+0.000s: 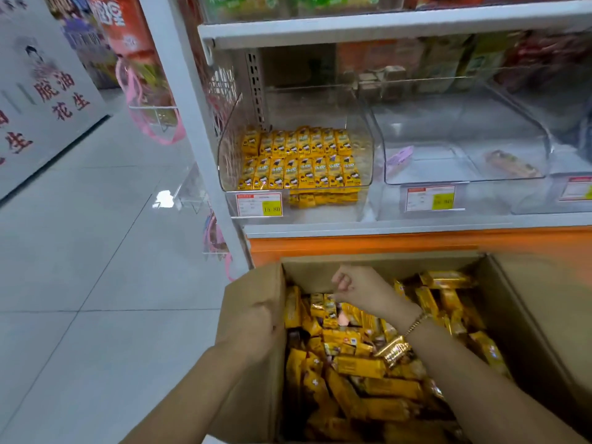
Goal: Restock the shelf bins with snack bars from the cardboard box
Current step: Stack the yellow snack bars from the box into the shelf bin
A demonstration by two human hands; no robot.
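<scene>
Your left hand (253, 322) grips the left flap of the cardboard box (519, 315), its fingers curled over the flap's edge. Your right hand (358, 288), with a gold bracelet (416, 323) at the wrist, hangs over the far left part of the open box; its fingers are curled tight, just above two upright bars, and you cannot tell whether they pinch one. The snack bars (368, 366) lie loose in yellow and gold wrappers, filling the box, which sits just below the shelf (384, 227). On the shelf, the left bin (229, 145) holds two neat rows of yellow bars (301, 158), with a price tag (259, 205) on its front. The middle bin (464, 129) beside it holds a purple packet (398, 158) and a tan packet (512, 163), well apart.
</scene>
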